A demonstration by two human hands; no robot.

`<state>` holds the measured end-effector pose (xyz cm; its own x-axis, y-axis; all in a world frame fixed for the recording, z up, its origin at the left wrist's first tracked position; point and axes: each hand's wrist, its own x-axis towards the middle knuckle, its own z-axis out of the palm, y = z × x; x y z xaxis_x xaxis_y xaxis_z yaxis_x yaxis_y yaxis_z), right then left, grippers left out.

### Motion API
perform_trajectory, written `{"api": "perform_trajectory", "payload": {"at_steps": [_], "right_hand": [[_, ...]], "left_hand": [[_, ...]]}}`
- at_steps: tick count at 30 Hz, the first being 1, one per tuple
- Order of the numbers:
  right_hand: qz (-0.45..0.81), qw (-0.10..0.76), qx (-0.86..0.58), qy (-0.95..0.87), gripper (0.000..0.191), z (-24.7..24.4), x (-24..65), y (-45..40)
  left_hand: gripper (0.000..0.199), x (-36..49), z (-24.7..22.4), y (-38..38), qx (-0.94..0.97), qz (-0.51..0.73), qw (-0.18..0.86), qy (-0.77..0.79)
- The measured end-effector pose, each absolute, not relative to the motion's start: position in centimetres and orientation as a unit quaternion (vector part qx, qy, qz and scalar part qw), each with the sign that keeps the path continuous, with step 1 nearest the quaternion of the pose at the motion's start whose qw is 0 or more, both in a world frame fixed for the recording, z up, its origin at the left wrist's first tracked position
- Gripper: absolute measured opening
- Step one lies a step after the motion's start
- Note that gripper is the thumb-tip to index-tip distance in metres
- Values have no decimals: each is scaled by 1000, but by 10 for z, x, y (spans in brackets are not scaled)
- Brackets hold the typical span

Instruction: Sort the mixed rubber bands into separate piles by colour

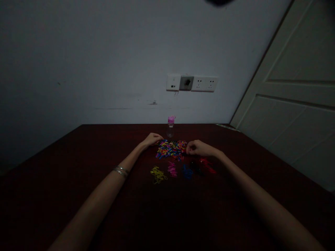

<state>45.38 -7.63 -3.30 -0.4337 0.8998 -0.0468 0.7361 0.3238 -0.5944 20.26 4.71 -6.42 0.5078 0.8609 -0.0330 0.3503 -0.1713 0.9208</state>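
A mixed heap of small coloured bands lies on the dark red table. My left hand rests at the heap's upper left edge, fingers closed together; what they hold, if anything, is too small to name. At the right edge is my right hand, its fingers curled in a pinch whose contents I cannot make out. Nearer to me are separate piles: yellow bands, pink bands, blue bands, dark bands and red bands.
Behind the heap stands a clear bottle with a pink top. A pale wall with sockets rises beyond the table. To the right is a panelled door, and a thin strip lies by the table's back right corner.
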Motion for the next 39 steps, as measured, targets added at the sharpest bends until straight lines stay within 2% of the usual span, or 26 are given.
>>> {"api": "perform_trajectory", "payload": {"at_steps": [4, 8, 15, 20, 31, 39], "right_hand": [[303, 146, -508, -793, 17, -32, 455, -77], [323, 112, -506, -792, 24, -36, 451, -78], [238, 101, -520, -814, 17, -38, 447, -78], [229, 103, -522, -815, 18, -37, 444, -80], [314, 150, -518, -781, 20, -20, 454, -83], [398, 37, -491, -774, 20, -13, 471, -83]], "left_hand": [[25, 203, -64, 46, 718, 258, 485, 428], [23, 204, -60, 43, 714, 256, 487, 433], [23, 204, -59, 42, 712, 251, 481, 446], [23, 204, -62, 45, 716, 250, 481, 440], [25, 203, -65, 47, 717, 256, 487, 428], [23, 204, -63, 46, 721, 254, 487, 423]]}}
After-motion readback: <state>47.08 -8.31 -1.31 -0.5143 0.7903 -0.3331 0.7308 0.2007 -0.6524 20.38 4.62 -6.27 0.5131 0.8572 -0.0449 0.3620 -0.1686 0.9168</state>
